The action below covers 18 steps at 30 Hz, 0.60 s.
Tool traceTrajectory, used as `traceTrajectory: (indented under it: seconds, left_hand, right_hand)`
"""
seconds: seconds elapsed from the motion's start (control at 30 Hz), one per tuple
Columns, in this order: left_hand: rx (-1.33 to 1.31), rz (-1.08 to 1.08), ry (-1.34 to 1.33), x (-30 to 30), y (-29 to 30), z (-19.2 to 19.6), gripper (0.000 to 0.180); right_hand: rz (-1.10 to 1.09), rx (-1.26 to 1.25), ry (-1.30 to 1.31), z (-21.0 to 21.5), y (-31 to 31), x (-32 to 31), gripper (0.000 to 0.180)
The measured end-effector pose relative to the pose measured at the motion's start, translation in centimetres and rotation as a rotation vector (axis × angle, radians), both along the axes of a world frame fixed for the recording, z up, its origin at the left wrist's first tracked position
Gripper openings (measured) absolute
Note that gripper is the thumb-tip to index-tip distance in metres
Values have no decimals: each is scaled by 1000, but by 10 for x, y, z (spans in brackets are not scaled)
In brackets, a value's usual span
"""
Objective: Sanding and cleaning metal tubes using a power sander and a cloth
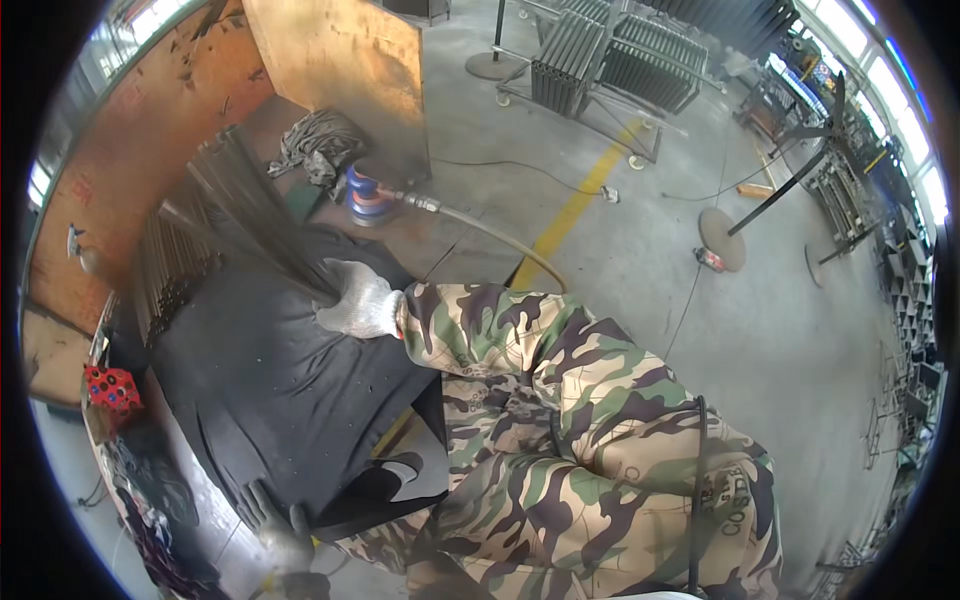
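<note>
Grey bars slant past the far edge of the black cloth, near ends gripped by the right hand; left hand, farther off, fingers extended at the cloth's near edge.

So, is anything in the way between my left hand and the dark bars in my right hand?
Nothing visible stands up between your left hand and the dark bars; only the wrinkled black cloth lies spread between them. Your right hand grips the bars' near end.
</note>
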<state>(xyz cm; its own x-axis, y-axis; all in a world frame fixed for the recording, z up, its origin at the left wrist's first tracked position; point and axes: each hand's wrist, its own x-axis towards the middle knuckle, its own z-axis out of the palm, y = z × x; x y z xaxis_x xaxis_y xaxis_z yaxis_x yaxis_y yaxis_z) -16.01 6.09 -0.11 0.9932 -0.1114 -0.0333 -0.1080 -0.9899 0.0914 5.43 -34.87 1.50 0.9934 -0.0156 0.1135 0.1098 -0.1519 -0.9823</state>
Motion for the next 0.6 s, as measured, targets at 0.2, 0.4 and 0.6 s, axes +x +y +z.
traceTrajectory:
  seconds: [0.2, 0.4, 0.6]
  left_hand:
    - [5, 16, -3, 8, -4, -3, 84]
    - [-189, -116, -162, 66, -56, 19, 79]
    - [-292, -371, -280, 180, -141, 31, 76]
  right_hand:
    - [14, -68, 97, 29, -5, -5, 75]
    - [-85, 13, -124, -16, 6, 3, 31]
    - [-53, 43, -70, 14, -4, -7, 28]
